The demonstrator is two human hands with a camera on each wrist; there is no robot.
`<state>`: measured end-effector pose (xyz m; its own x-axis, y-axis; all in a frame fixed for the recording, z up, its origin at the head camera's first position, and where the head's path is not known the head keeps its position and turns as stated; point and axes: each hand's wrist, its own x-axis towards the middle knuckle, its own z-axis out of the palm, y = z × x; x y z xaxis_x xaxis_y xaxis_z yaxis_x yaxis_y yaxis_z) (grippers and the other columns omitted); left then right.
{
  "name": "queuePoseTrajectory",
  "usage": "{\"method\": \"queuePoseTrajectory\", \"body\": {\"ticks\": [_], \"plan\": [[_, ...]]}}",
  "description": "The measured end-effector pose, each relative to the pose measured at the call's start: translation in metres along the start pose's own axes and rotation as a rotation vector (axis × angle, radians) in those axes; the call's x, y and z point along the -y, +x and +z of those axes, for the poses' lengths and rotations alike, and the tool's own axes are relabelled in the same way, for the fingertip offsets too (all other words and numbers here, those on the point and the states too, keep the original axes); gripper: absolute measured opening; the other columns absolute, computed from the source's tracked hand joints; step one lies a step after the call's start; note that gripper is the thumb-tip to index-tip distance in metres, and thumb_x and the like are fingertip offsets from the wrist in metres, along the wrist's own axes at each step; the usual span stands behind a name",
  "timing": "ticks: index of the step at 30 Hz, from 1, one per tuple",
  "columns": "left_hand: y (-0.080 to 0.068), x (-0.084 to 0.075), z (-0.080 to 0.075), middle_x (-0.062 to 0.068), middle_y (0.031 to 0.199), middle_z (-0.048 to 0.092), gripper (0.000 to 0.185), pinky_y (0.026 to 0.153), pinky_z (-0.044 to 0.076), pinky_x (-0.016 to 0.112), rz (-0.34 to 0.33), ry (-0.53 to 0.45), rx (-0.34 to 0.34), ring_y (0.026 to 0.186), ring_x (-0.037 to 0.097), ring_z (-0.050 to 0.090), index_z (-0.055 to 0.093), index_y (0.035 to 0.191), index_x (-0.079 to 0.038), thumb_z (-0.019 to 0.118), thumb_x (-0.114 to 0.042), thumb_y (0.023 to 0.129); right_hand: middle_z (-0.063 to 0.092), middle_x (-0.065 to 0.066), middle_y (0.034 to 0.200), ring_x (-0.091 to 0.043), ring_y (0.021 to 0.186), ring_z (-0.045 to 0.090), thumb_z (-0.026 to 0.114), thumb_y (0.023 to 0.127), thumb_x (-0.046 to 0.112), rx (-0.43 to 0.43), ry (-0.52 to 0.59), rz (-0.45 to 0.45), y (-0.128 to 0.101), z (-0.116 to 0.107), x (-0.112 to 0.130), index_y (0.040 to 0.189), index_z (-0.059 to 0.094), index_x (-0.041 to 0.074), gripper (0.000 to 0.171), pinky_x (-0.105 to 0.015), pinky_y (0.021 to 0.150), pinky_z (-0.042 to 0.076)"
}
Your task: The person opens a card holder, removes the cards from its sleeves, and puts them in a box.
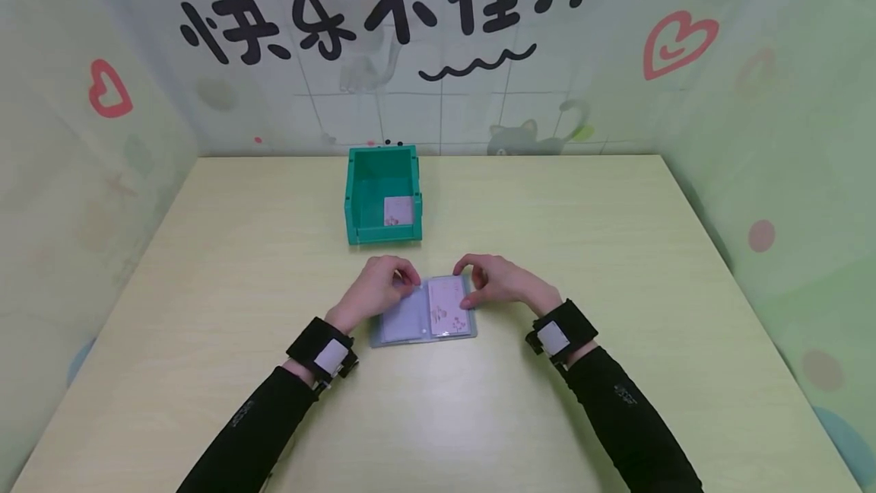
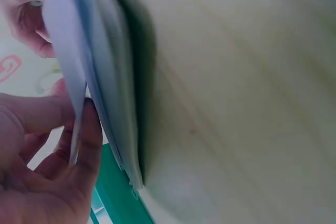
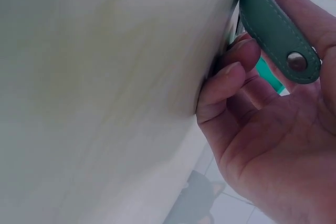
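A small card holder [image 1: 423,338] lies spread open on the table, with clear sleeves inside. Its right side shows a pink card [image 1: 448,306] with a floral print; the left side is a pale sleeve [image 1: 401,320]. My left hand [image 1: 380,284] pinches a thin, pale sleeve page [image 2: 65,40] between thumb and fingers, lifted from the pages beneath. My right hand [image 1: 498,278] holds the holder's right edge, the thumb by the card and curled fingers low at the tabletop. A green strap with a metal snap [image 3: 278,38] sticks out beside that hand's fingers.
Behind the holder stands a green plastic bin [image 1: 382,235] with another pink card [image 1: 398,211] inside. The light wooden table [image 1: 239,265] meets printed wall sheets at the back and both sides. Black wrist bands [image 1: 322,352] sit on both of my wrists.
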<state>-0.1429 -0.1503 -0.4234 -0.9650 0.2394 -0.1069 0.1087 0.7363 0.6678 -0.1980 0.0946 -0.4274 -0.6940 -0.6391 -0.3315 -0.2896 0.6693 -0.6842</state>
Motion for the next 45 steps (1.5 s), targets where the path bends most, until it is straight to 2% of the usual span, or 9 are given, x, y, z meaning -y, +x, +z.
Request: {"method": "queuePoseTrajectory", "body": {"ticks": [7,9,14,18,21,26,30,36,45], "plan": [[0.000,-0.008,0.005,0.008,0.103,0.070,0.010,0.095,0.046,0.042,0.005,0.226,-0.026,0.101,0.028,0.053,0.078,0.096,-0.009,0.070,-0.006,0.092,0.051,-0.005,0.083,-0.018,0.079,0.051,0.082,0.085,0.025,-0.014,0.007,0.018,0.000,0.002,0.001,0.128,0.057,0.014,0.051,-0.027,0.068,0.037],[-0.003,-0.011,0.007,0.009,0.106,0.071,0.011,0.098,0.048,0.041,0.005,0.234,-0.020,0.101,0.027,0.054,0.078,0.099,-0.008,0.069,-0.007,0.092,0.051,-0.005,0.083,-0.018,0.079,0.051,0.082,0.085,0.025,-0.014,0.007,0.025,0.000,0.002,0.000,0.128,0.057,0.015,0.051,-0.027,0.068,0.037],[-0.008,-0.019,0.012,0.011,0.102,0.072,0.019,0.087,0.054,0.035,-0.044,0.097,-0.008,0.090,0.022,0.059,0.074,0.111,-0.002,0.065,-0.011,0.096,0.051,-0.004,0.083,-0.018,0.078,0.051,0.082,0.085,0.024,-0.017,0.008,0.030,0.000,0.002,0.001,0.128,0.057,0.015,0.051,-0.027,0.068,0.037],[-0.007,-0.022,0.015,0.010,0.084,0.071,0.019,0.068,0.049,0.026,-0.086,-0.013,-0.016,0.074,0.018,0.059,0.075,0.107,0.001,0.065,-0.012,0.097,0.051,-0.004,0.083,-0.018,0.078,0.050,0.082,0.085,0.025,-0.023,0.003,0.022,-0.001,0.002,0.002,0.128,0.057,0.014,0.051,-0.027,0.067,0.037],[-0.004,-0.020,0.016,0.009,0.076,0.070,0.019,0.062,0.051,0.022,-0.134,-0.115,0.008,0.064,0.014,0.062,0.075,0.103,0.003,0.065,-0.011,0.097,0.050,-0.004,0.082,-0.018,0.077,0.050,0.082,0.085,0.025,-0.025,-0.001,0.014,-0.001,0.002,0.002,0.128,0.057,0.014,0.050,-0.027,0.067,0.036],[-0.001,-0.015,0.014,0.012,0.079,0.073,0.019,0.063,0.058,0.024,-0.221,-0.279,0.064,0.061,0.011,0.068,0.074,0.103,0.005,0.065,-0.011,0.097,0.050,-0.004,0.082,-0.018,0.077,0.050,0.082,0.085,0.025,-0.026,-0.009,0.012,0.000,0.002,0.002,0.128,0.058,0.014,0.050,-0.027,0.067,0.036],[0.001,-0.012,0.012,0.014,0.083,0.076,0.021,0.063,0.059,0.024,-0.267,-0.360,0.104,0.061,0.010,0.070,0.073,0.106,0.007,0.066,-0.011,0.097,0.049,-0.004,0.082,-0.018,0.077,0.049,0.082,0.085,0.024,-0.027,-0.016,0.017,0.000,0.001,0.001,0.127,0.058,0.014,0.050,-0.027,0.067,0.036],[0.003,-0.012,0.009,0.011,0.080,0.075,0.022,0.062,0.058,0.023,-0.304,-0.388,0.147,0.058,0.009,0.067,0.073,0.107,0.006,0.066,-0.012,0.097,0.049,-0.004,0.082,-0.018,0.077,0.050,0.082,0.085,0.024,-0.025,-0.018,0.018,0.001,0.000,0.001,0.128,0.058,0.014,0.050,-0.026,0.067,0.036],[0.007,-0.011,0.005,0.002,0.068,0.064,0.023,0.054,0.046,0.019,-0.288,-0.284,0.214,0.055,0.010,0.055,0.075,0.094,0.000,0.066,-0.021,0.098,0.050,-0.004,0.082,-0.018,0.077,0.050,0.082,0.085,0.025,-0.026,-0.010,0.013,0.003,0.001,-0.002,0.127,0.058,0.014,0.050,-0.026,0.067,0.037]]}}
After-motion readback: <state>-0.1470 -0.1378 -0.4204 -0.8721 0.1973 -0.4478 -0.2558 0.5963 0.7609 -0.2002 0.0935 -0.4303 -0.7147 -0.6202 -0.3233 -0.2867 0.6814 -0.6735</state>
